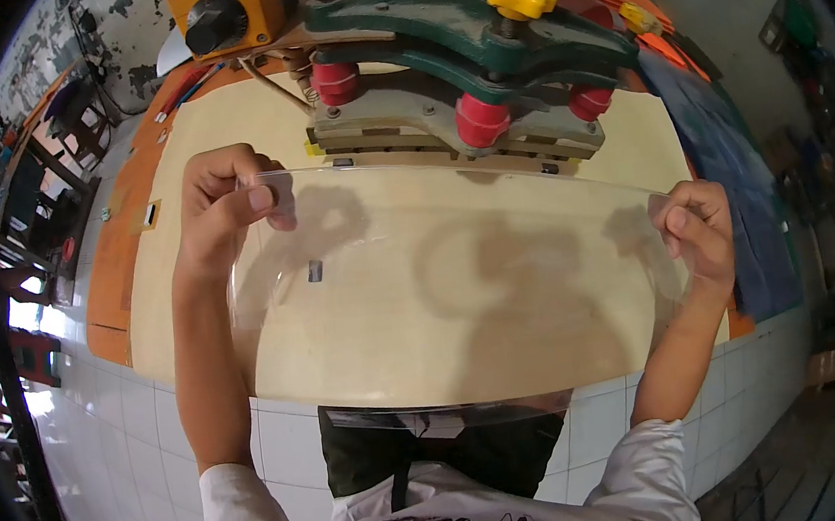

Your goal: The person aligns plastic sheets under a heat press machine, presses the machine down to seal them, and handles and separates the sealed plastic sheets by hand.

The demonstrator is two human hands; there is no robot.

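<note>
A large clear plastic sheet (422, 310) is stretched between my two hands above the pale work surface. My left hand (229, 200) pinches its far left corner between thumb and fingers. At the far right corner, my right hand (697, 223) grips the sheet the same way. The sheet's far edge lies close to the front of a press head (455, 131) with a green frame, red rubber mounts and yellow knobs. Its near edge hangs past the table edge in front of my body. A small dark patch (315, 270) shows through the sheet on the left.
A yellow control box (228, 17) with a black knob stands at the back left. Blue fabric or sheeting (722, 181) drapes over the table's right side. Orange pieces (624, 4) lie behind it. Stools and benches (78, 122) stand at the far left on a tiled floor.
</note>
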